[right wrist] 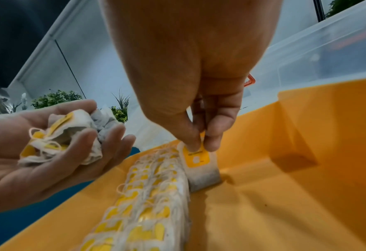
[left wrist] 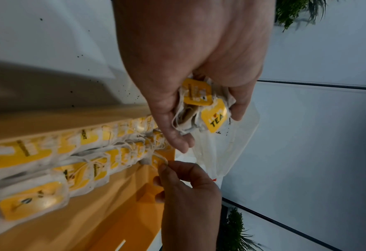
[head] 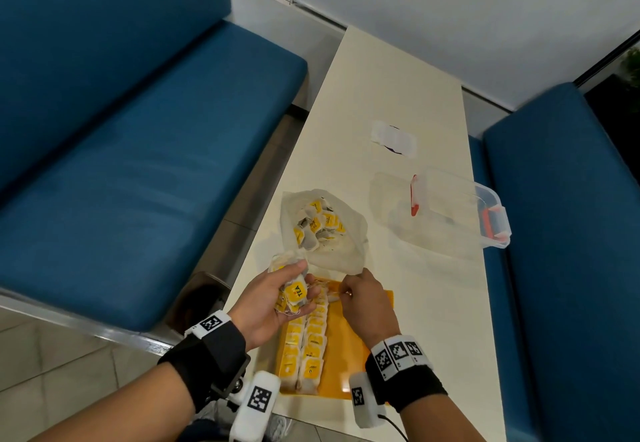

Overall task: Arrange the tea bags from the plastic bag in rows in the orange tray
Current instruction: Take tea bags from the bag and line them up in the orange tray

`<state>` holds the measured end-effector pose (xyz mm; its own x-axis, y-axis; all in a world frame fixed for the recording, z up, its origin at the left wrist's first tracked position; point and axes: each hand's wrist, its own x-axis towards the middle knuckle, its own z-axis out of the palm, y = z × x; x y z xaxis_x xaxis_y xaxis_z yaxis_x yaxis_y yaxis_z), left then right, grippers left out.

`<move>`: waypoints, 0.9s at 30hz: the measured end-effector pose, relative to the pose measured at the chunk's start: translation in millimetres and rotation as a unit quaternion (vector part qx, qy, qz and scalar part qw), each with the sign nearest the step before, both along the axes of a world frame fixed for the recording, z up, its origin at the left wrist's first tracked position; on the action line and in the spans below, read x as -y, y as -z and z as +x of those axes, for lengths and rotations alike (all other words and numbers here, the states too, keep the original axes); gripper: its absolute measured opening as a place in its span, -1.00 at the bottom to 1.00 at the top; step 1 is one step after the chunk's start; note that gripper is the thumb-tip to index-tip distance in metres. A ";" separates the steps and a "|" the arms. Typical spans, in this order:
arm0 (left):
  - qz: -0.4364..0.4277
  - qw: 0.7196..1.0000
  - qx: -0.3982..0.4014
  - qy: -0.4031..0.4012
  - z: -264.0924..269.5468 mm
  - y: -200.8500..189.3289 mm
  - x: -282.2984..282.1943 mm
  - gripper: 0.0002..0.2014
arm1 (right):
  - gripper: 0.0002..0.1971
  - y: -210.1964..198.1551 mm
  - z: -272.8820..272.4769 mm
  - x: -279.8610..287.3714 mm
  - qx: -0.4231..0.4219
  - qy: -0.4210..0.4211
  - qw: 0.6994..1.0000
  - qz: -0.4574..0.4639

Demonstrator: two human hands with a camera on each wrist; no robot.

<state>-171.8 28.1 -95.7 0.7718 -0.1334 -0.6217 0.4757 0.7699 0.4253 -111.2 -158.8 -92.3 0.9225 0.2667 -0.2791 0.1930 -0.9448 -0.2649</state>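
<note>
A right hand (right wrist: 199, 118) pinches a single tea bag (right wrist: 201, 167) by its yellow tag between thumb and fingertips, and the bag hangs below the fingers with its lower edge touching the floor of the orange tray (right wrist: 295, 195) at the far end. The bag stands just beside the end of the two rows of tea bags (right wrist: 147, 203) already laid down, on their right, where a third row would begin. Its long axis runs upright from tag to base, so the coming move looks like a tilt to lay it flat along the line of the rows.

The left hand (head: 277, 299) hovers over the tray's far left corner, palm up, fingers curled round a bunch of tea bags (head: 294, 294) waiting their turn. The right hand is plainly the nearer to the open spot. The plastic bag (head: 322, 230), more tea bags visible inside, lies on the table (head: 433, 320) just beyond the tray, near both hands.
</note>
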 end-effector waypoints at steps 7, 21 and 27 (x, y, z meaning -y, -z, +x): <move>0.004 1.000 -0.001 0.004 -0.1 2.5 -1.5 -0.54 | -0.87 7.5 1.0 -4.6 0.022 0.053 0.998 0.036; 0.006 1.000 0.002 0.012 -1.0 2.1 -3.0 -0.45 | -0.94 19.2 1.7 -3.8 0.045 0.115 0.988 0.088; 0.011 1.000 0.004 0.021 -1.8 -0.4 -2.1 -0.48 | -0.97 15.7 1.0 -5.8 0.041 0.131 0.985 0.107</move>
